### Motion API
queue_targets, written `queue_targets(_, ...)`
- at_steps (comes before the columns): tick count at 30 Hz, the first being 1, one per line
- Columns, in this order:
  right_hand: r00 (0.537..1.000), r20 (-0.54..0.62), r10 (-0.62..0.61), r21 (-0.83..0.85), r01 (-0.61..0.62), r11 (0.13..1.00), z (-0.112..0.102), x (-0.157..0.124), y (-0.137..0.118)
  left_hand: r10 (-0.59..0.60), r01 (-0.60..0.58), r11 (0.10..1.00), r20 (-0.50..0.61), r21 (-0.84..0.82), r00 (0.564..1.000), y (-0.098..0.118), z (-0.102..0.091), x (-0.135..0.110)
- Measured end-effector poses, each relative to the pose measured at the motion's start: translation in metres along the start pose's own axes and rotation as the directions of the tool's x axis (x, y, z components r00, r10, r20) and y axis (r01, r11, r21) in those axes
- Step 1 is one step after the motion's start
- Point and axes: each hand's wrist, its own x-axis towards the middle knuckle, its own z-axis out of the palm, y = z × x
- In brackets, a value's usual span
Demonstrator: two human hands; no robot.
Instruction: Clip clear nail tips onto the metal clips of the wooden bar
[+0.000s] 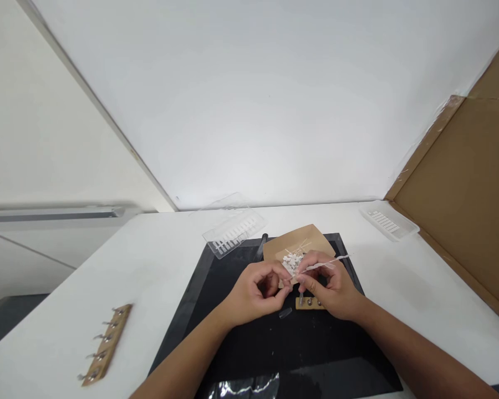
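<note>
In the head view, my right hand pinches a thin, twisted translucent white strip, whose free end sticks out to the right. My left hand meets it fingertip to fingertip, thumb and forefinger pinched; what lies between them is too small to tell. Below the hands is a short wooden bar with metal clips; a clear nail tip stands on its left clip, and my right hand hides its right end. A loose clear nail tip lies on the black mat beside it.
Behind my hands sits a brown paper tray with white scraps. A clear plastic case holds white pieces at the back left. A translucent tray stands far right, near a cardboard wall. Another wooden clip bar lies left.
</note>
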Motion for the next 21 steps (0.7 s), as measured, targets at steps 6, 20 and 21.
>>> queue_targets(6,0.992,0.119,-0.045,-0.047,0.051,0.998,-0.001,0.0,-0.003,0.22,-0.248,0.947,0.152,0.205,0.964,0.011,-0.014,0.005)
queue_targets(20,0.995,0.093,-0.048,-0.182,0.065,0.981,0.0,0.001,-0.001,0.369,-0.364,0.887,0.037,0.284,0.929,0.002,-0.013,0.006)
queue_targets(21,0.995,0.09,-0.031,-0.172,0.046,0.984,0.0,0.001,-0.001,0.368,-0.358,0.887,0.021,0.291,0.929,0.002,-0.013,0.006)
